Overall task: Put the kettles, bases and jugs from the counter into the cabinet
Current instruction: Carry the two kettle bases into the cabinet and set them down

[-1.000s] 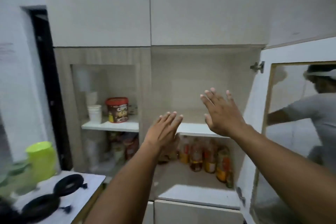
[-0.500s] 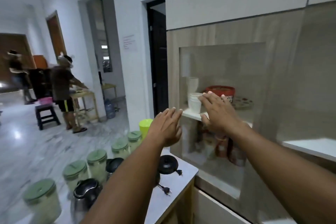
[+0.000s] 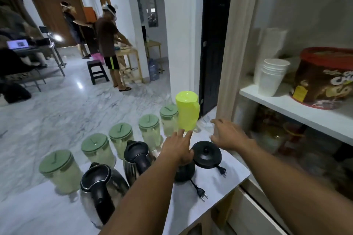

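Kettles were not yet in the cabinet: the near kettle [image 3: 101,187] and the far kettle [image 3: 136,155] stood on the white counter [image 3: 191,213], and the near one's black handle was turned towards the person, which should make it easy to take. Behind them a row of green-lidded jugs [image 3: 121,137] followed the outer edge, and a yellow jug [image 3: 188,112] closed the row at the far end. Two black bases lay on the cabinet side. One base [image 3: 207,154] was in full view and the other base [image 3: 184,174] was partly under the left hand [image 3: 178,149]. Their cords lay loose, with a plug [image 3: 202,194] near the counter's edge.

The left hand was flat with straight fingers that pointed at the yellow jug and held nothing. The right hand [image 3: 228,136] was also empty, its fingers relaxed and spread, near the cabinet frame. I judge that both hands were reaching for the yellow jug. On the cabinet shelf [image 3: 298,109], white cups [image 3: 271,76] and a chocolate tub [image 3: 324,78] already took some room.
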`<act>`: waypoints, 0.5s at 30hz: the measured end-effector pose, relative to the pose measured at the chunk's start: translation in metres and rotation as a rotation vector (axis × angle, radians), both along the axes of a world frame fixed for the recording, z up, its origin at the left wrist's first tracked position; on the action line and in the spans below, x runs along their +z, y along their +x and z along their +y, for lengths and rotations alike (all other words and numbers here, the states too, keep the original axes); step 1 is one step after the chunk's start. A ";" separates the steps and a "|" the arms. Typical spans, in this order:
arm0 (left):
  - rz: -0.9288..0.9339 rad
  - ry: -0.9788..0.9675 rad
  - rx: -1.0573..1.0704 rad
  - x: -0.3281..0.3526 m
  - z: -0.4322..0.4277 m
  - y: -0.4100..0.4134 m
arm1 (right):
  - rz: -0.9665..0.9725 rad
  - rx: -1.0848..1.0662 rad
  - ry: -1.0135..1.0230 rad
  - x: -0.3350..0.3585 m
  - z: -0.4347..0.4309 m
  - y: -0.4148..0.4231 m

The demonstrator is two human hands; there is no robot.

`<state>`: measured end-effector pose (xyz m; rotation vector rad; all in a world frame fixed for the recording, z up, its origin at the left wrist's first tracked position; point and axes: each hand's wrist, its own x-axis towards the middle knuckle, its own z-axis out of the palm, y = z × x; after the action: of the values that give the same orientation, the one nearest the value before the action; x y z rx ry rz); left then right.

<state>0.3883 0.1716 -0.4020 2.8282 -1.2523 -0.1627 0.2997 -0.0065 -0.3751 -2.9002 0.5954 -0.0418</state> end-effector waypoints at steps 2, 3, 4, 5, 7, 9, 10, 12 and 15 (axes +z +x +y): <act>0.126 0.048 0.115 -0.035 -0.018 0.023 | 0.100 0.037 0.096 -0.037 -0.024 0.027; 0.205 0.067 0.176 -0.051 -0.026 0.033 | 0.158 0.050 0.142 -0.054 -0.036 0.039; 0.281 0.086 0.235 -0.065 -0.032 0.042 | 0.216 0.059 0.179 -0.070 -0.047 0.049; 0.346 0.104 0.297 -0.078 -0.038 0.050 | 0.270 0.073 0.202 -0.085 -0.058 0.059; 0.441 0.135 0.404 -0.100 -0.045 0.064 | 0.347 0.111 0.219 -0.114 -0.078 0.077; 0.495 0.180 0.450 -0.119 -0.051 0.075 | 0.397 0.137 0.219 -0.141 -0.094 0.092; 0.512 0.218 0.457 -0.129 -0.053 0.079 | 0.423 0.149 0.208 -0.154 -0.100 0.098; 0.536 0.297 0.463 -0.148 -0.053 0.084 | 0.471 0.183 0.189 -0.176 -0.105 0.109; 0.503 0.358 0.442 -0.169 -0.052 0.085 | 0.497 0.228 0.177 -0.204 -0.108 0.123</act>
<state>0.4738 0.1195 -0.5711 2.9628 -0.5247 -1.0846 0.4224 -0.1142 -0.5786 -2.7804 0.3082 0.7383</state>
